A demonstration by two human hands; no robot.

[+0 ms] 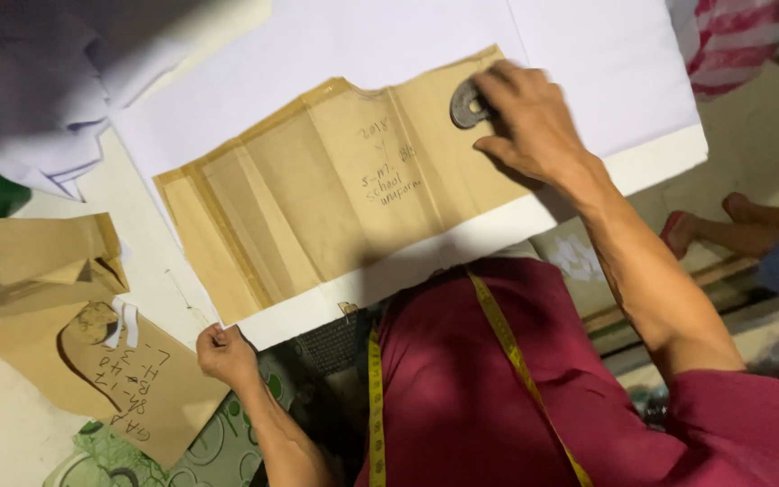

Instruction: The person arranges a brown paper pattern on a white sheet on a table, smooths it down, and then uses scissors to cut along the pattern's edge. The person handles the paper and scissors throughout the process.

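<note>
Head view, looking straight down at our own lap and the work surface: at the far left lies a heap of pale lilac cloth (42, 99), and below it a stack of loose brown paper pattern pieces (92, 352) with handwriting on them, resting partly on a green patterned mat (218, 446). Just right of those, our left hand (224, 353) is curled into a near fist, its fingers pressed together and pinching the lower left corner of the white fabric (606, 63) at the table edge. Spread flat over that fabric is the large brown paper pattern (317, 198) — creased in long folds, notched at its top edge, handwritten near the middle — and it sits roughly at the centre of the view, running diagonally from lower left to upper right. Below it we see our maroon shirt (489, 388) with a yellow measuring tape (507, 343) draped over it. At the pattern's upper right end our right hand (525, 117) presses down, fingers bent and close together around a dark round metal weight (467, 105) that rests on the paper. Further right — beyond the table edge — someone's bare feet (732, 221) show on the floor.
</note>
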